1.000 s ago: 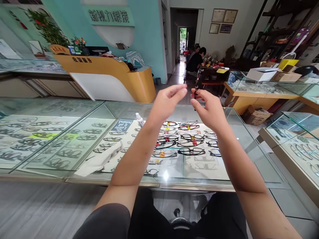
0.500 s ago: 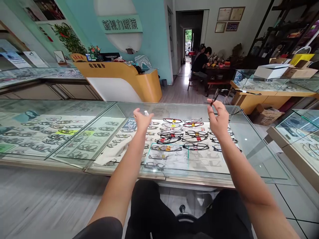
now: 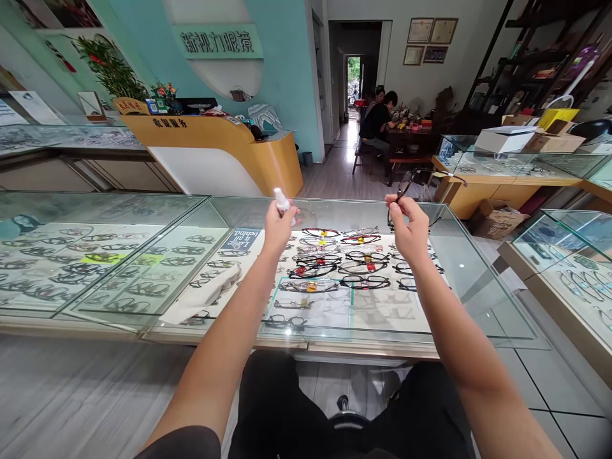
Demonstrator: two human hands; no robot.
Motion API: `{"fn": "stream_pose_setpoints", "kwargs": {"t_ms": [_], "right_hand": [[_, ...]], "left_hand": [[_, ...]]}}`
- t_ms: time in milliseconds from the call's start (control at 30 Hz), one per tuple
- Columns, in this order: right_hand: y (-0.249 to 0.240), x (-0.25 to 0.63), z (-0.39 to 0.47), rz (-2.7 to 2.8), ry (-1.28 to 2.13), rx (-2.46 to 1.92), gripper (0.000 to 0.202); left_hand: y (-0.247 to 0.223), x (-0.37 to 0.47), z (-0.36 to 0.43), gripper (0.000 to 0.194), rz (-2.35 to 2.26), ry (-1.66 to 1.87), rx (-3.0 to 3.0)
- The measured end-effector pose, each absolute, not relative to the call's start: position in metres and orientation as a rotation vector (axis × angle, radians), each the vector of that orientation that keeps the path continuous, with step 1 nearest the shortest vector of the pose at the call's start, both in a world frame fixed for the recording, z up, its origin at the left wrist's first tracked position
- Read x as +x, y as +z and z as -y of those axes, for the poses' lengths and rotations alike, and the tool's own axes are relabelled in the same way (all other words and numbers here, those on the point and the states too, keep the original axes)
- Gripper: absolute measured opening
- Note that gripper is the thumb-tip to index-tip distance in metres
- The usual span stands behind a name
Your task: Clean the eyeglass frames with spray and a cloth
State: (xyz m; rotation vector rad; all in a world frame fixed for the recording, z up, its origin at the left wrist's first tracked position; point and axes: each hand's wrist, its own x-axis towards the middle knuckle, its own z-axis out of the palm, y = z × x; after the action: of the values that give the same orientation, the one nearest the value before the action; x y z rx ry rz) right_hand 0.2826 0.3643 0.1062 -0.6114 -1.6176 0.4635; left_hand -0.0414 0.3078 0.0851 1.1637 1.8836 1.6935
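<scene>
My left hand (image 3: 278, 231) is wrapped round a small white spray bottle (image 3: 281, 200), whose nozzle end sticks up above my fingers. Across from it, my right hand (image 3: 412, 228) pinches a pair of dark-framed eyeglasses (image 3: 405, 185) by the frame, with one temple reaching out to the right. Both hands are raised over the glass display counter (image 3: 335, 333). Between and below them, several eyeglasses (image 3: 364, 282) lie in rows, some with red or yellow tags. A pale cloth (image 3: 203, 296) lies on the counter to the left of my left arm.
A blue printed card (image 3: 242, 240) lies beyond the cloth. More glass cases stand to the left and right. An orange reception desk (image 3: 210, 135) is ahead. Two people sit at a dark table at the back, near boxes (image 3: 504, 138) on another case.
My left hand has gone from spread fingers near the spray bottle to closed around it, lifting it upright. My right hand has shifted slightly left and down with the eyeglasses. The view has turned slightly right.
</scene>
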Motion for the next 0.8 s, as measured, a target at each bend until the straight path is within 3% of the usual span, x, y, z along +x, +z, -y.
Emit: {"fn": "stream_pose_setpoints", "kwargs": {"t_ms": [100, 200, 333, 567, 800], "right_hand": [[0.110, 0.285, -0.361, 1.613, 0.626, -0.580, 0.032], [0.113, 0.285, -0.356, 1.625, 0.701, -0.586, 0.034], [0.118, 0.282, -0.347, 1.613, 0.855, -0.575, 0.036], [0.163, 0.282, -0.351, 1.516, 1.253, -0.515, 0.030], [0.217, 0.287, -0.359, 1.748, 1.301, -0.507, 0.023]], "left_hand": [[0.117, 0.004, -0.317, 0.038, -1.258, 1.806, 1.150], [0.145, 0.042, -0.322, 0.053, -0.972, 1.649, 1.206], [0.170, 0.075, -0.326, 0.081, -0.939, 1.431, 1.326], [0.191, 0.098, -0.336, 0.078, -0.905, 1.434, 1.494], [0.186, 0.091, -0.338, 0.083, -0.973, 1.510, 1.500]]}}
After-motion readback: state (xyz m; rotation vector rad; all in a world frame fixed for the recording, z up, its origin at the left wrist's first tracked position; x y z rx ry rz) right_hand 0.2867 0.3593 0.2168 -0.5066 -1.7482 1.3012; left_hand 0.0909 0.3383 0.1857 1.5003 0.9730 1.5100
